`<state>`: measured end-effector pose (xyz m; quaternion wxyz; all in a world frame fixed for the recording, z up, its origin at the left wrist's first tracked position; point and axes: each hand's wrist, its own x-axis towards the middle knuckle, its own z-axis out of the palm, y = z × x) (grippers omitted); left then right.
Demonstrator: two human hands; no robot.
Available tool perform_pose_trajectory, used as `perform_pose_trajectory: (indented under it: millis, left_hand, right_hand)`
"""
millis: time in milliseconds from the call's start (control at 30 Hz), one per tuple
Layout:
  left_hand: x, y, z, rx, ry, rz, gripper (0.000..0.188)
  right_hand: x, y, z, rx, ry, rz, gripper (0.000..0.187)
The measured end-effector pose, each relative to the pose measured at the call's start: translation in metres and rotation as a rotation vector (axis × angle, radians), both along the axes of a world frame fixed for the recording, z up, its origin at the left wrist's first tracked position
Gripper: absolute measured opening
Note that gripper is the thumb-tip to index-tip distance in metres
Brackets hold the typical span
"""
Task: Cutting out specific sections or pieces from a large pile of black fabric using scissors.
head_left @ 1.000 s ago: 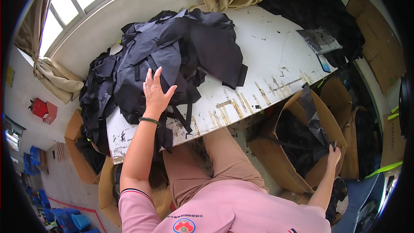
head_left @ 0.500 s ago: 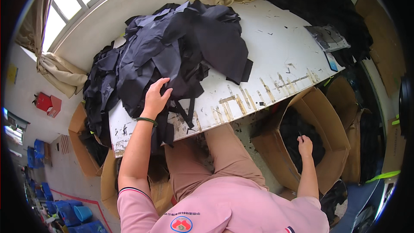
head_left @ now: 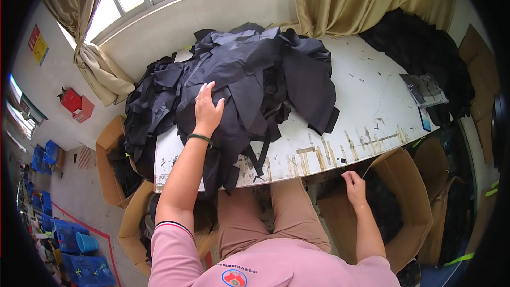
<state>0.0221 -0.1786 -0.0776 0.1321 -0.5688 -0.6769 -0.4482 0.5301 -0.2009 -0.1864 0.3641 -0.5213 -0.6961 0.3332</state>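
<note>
Right hand [head_left: 356,187] has risen from over the cardboard box [head_left: 411,191] to near the table [head_left: 361,95] edge, fingertips pinched, contents unclear, now nearer the tabletop black cloth pile [head_left: 249,93], where left hand [head_left: 208,112] is spread open.

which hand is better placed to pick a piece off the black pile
Probably the left hand: it is open, right at the black pile; the right hand is by a cardboard box.

Smooth, matt cloth pile [head_left: 241,69]
</note>
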Motion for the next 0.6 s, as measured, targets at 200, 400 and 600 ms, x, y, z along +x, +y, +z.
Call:
perform_pose_trajectory:
  millis: [200,400,600]
  left_hand:
    - [-0.024,0.043,-0.007,-0.502,0.263,0.233,0.022]
    - [0.028,-0.004,0.041,-0.341,0.288,-0.363,0.003]
    - [0.111,-0.124,0.108,-0.834,-0.673,-1.009,0.008]
  right_hand:
    - [-0.073,-0.029,0.024,-0.062,0.057,0.299,0.014]
    - [-0.082,-0.024,0.068,0.071,0.016,0.368,0.017]
    - [-0.146,-0.03,0.155,0.401,0.288,0.448,0.034]
